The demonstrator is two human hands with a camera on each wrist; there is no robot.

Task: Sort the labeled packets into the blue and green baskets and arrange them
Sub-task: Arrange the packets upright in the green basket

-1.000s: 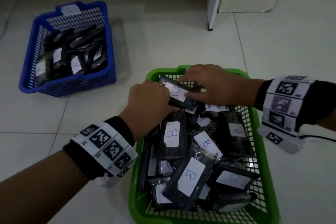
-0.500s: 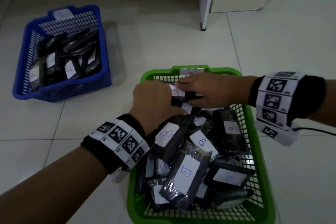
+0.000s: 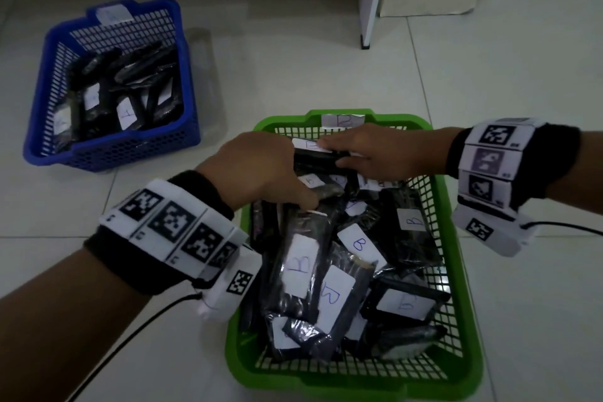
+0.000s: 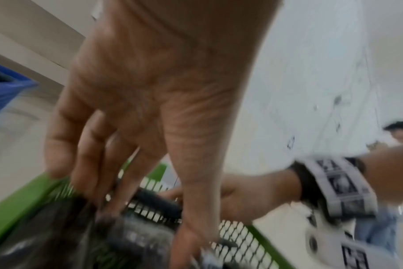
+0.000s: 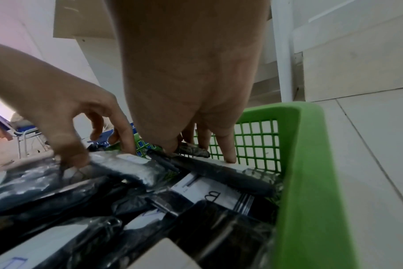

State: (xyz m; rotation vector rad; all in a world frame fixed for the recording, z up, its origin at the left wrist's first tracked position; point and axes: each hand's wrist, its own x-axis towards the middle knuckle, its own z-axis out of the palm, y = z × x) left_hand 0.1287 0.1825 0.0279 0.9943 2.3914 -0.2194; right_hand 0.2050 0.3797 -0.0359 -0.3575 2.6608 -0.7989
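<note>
The green basket holds several black packets with white "B" labels. At its far wall one black packet stands on its long edge. My right hand lies over this packet, fingers on its white label and thumb on the near side; the right wrist view shows the fingertips pressing its top edge by the green mesh. My left hand grips the packet's left end, thumb down among nearer packets. The blue basket at the far left holds more labelled packets.
Both baskets sit on a pale tiled floor. A white furniture leg stands beyond the green basket. Paper tags mark the far rims of the green basket and the blue basket. A person appears in the background of the left wrist view.
Both hands have lowered the "B" packet from above the pile to the far wall of the green basket and turned it from flat onto its edge.
</note>
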